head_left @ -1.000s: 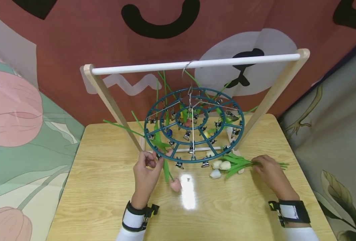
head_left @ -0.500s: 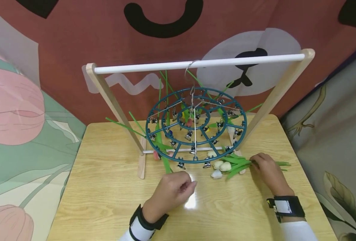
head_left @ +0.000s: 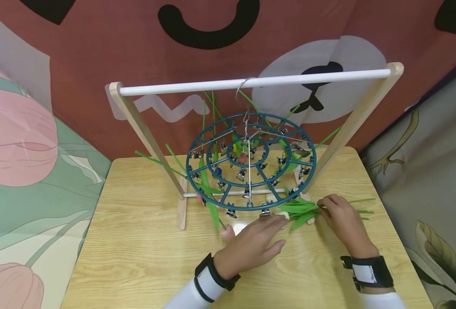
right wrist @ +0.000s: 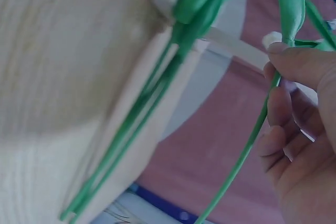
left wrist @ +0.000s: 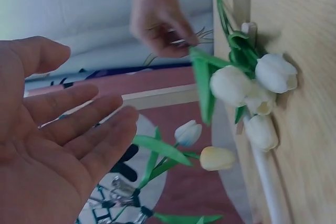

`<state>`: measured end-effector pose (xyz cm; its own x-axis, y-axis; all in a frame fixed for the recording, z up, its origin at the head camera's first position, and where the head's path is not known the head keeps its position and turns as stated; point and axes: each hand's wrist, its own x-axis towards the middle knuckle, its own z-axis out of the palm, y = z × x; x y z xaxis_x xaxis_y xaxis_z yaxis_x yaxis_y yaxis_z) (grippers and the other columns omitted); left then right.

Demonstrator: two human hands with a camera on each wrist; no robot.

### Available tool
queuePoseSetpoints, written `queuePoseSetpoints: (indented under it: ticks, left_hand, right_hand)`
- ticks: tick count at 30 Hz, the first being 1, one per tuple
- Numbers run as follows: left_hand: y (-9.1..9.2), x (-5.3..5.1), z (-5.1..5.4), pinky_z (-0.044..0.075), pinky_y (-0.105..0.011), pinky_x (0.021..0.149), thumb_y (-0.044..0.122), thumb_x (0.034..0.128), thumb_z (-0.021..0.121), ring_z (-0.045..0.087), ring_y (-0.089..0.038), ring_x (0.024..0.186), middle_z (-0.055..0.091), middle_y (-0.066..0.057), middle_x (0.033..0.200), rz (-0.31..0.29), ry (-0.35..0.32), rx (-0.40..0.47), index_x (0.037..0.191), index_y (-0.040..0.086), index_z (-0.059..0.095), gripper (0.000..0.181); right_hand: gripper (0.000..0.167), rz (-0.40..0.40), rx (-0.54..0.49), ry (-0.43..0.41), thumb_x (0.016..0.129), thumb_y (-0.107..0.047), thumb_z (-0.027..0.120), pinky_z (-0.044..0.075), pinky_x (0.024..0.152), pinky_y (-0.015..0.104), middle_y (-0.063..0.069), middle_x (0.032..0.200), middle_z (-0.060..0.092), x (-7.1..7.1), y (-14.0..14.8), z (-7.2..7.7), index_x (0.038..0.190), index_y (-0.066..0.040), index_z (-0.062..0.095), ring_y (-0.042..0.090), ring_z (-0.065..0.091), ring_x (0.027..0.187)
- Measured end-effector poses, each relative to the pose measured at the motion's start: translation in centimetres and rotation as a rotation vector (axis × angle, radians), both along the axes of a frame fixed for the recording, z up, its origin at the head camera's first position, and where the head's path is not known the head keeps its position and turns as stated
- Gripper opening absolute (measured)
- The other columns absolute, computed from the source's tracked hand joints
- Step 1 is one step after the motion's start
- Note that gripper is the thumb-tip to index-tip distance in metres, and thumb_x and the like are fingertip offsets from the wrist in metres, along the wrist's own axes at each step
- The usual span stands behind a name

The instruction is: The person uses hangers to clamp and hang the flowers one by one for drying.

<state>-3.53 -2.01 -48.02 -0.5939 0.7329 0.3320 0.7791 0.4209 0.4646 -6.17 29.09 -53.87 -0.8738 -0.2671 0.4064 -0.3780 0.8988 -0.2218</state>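
My right hand [head_left: 341,219] pinches the green stem [right wrist: 245,150] of one artificial tulip between thumb and fingers. In the left wrist view, its white flower [left wrist: 230,85] is raised beside several other white tulips [left wrist: 275,73] lying on the table. My left hand [head_left: 251,246] reaches across with fingers extended and the palm holding nothing; in the head view it covers most of the white flower heads. Above and behind the hands hangs a round teal clip hanger [head_left: 251,208] with metal clips. Several tulips are clipped to it, including a pink tulip [head_left: 228,233] near the left hand.
A wooden stand with a white top rail [head_left: 197,88] carries the hanger. Its left foot [head_left: 181,214] rests on the wooden table [head_left: 135,253]. Green stems [head_left: 158,162] stick out past the left post. A printed curtain [head_left: 116,43] hangs close behind.
My left hand has left the pink tulip at the hanger's front left and moved right to the white tulips, its fingers spreading out. The right hand has separated one stem from the bunch.
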Motion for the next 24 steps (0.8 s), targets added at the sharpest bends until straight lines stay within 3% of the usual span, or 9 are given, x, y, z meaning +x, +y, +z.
queuePoseSetpoints:
  ticks: [5, 8, 12, 17, 20, 22, 24]
  left_hand:
    - [1.2, -0.7, -0.5, 0.055, -0.025, 0.103, 0.027, 0.1037, 0.062, 0.066, -0.019, 0.123, 0.055, -0.014, 0.149, 0.022, 0.051, -0.062, 0.147, 0.002, 0.051, 0.051]
    - [1.7, -0.8, -0.7, 0.059, -0.025, 0.091, 0.028, 0.1035, 0.062, 0.071, -0.014, 0.104, 0.053, -0.013, 0.150, 0.063, 0.077, -0.101, 0.147, 0.002, 0.050, 0.052]
    - [2.4, -1.1, -1.2, 0.060, -0.026, 0.082, 0.033, 0.1051, 0.059, 0.069, -0.010, 0.095, 0.052, -0.010, 0.152, 0.118, 0.078, -0.161, 0.151, 0.005, 0.048, 0.055]
    - [2.9, -1.5, -1.9, 0.058, -0.027, 0.074, 0.037, 0.1049, 0.060, 0.066, -0.005, 0.080, 0.067, -0.005, 0.134, 0.179, 0.102, -0.211, 0.148, 0.008, 0.052, 0.052]
    - [3.0, -1.6, -2.1, 0.057, -0.029, 0.074, 0.039, 0.1037, 0.062, 0.063, -0.003, 0.068, 0.073, -0.001, 0.120, 0.214, 0.154, -0.233, 0.143, 0.011, 0.057, 0.049]
    - [3.0, -1.6, -2.2, 0.056, -0.028, 0.070, 0.038, 0.1021, 0.065, 0.062, -0.003, 0.064, 0.075, 0.003, 0.111, 0.230, 0.196, -0.244, 0.136, 0.013, 0.060, 0.043]
    - [3.0, -1.6, -2.2, 0.055, -0.027, 0.067, 0.035, 0.0998, 0.069, 0.061, -0.002, 0.060, 0.076, 0.006, 0.103, 0.244, 0.238, -0.244, 0.127, 0.016, 0.063, 0.034]
  right_hand:
    - [0.027, 0.014, 0.019, 0.042, 0.071, 0.009, 0.088, 0.060, 0.066, 0.048, 0.014, 0.090, 0.069, 0.4, -0.9, 1.4, 0.091, -0.002, 0.074, 0.032, 0.067, 0.083]
    - [0.027, 0.035, 0.044, 0.070, 0.070, 0.007, 0.089, 0.060, 0.064, 0.046, 0.014, 0.089, 0.069, 0.8, -1.6, 2.1, 0.091, -0.002, 0.074, 0.031, 0.067, 0.081]
    - [0.026, 0.076, 0.063, 0.105, 0.070, 0.005, 0.089, 0.059, 0.061, 0.043, 0.012, 0.088, 0.069, 1.3, -2.7, 2.6, 0.090, -0.002, 0.074, 0.029, 0.066, 0.078]
    - [0.029, 0.118, 0.069, 0.103, 0.068, 0.007, 0.089, 0.060, 0.063, 0.042, 0.012, 0.092, 0.069, 1.9, -4.2, 3.7, 0.091, -0.002, 0.074, 0.028, 0.067, 0.080]
    - [0.031, 0.133, 0.078, 0.108, 0.067, 0.007, 0.090, 0.061, 0.064, 0.042, 0.012, 0.093, 0.069, 2.1, -5.1, 4.6, 0.092, -0.002, 0.074, 0.027, 0.068, 0.081]
    - [0.027, 0.148, 0.085, 0.121, 0.071, 0.006, 0.088, 0.060, 0.062, 0.041, 0.011, 0.093, 0.070, 2.2, -5.7, 5.0, 0.092, -0.002, 0.074, 0.027, 0.067, 0.079]
    - [0.014, 0.164, 0.088, 0.146, 0.081, 0.003, 0.081, 0.058, 0.059, 0.040, 0.012, 0.093, 0.069, 2.4, -6.2, 5.4, 0.092, -0.002, 0.074, 0.027, 0.066, 0.076]
